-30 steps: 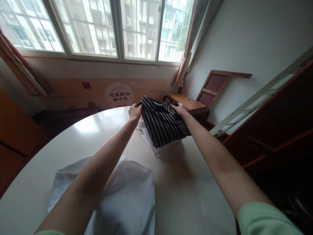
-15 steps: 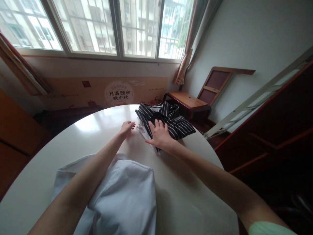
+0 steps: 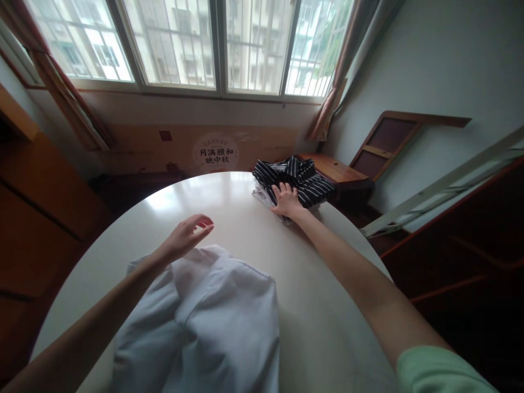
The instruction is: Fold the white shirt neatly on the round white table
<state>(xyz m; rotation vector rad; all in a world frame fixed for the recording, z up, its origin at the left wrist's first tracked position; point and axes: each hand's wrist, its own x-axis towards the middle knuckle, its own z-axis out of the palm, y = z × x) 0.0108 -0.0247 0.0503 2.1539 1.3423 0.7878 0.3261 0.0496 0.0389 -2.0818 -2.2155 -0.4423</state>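
My right hand (image 3: 287, 201) lies with spread fingers on the front side of a folded black shirt with white stripes (image 3: 315, 188). Under that shirt, some folded white cloth (image 3: 264, 196) sticks out at the left. My left hand (image 3: 191, 233) hovers just above the far edge of a white garment (image 3: 229, 305), its fingers curved and apart from the thumb, with nothing between them. This garment lies loosely spread and wrinkled on the near part of the table; its lower part runs out of view.
The round white table (image 3: 196, 196) has a curved far edge close to the folded shirt. Beyond it stand a wooden chair (image 3: 335, 166) and a printed board (image 3: 262, 144) below the window. Wooden furniture (image 3: 36, 207) is at the left.
My left hand has drawn back from beside the folded stack toward the white garment, its fingers opening. My right hand stays on the striped shirt, which sits farther away. The view has shifted left.
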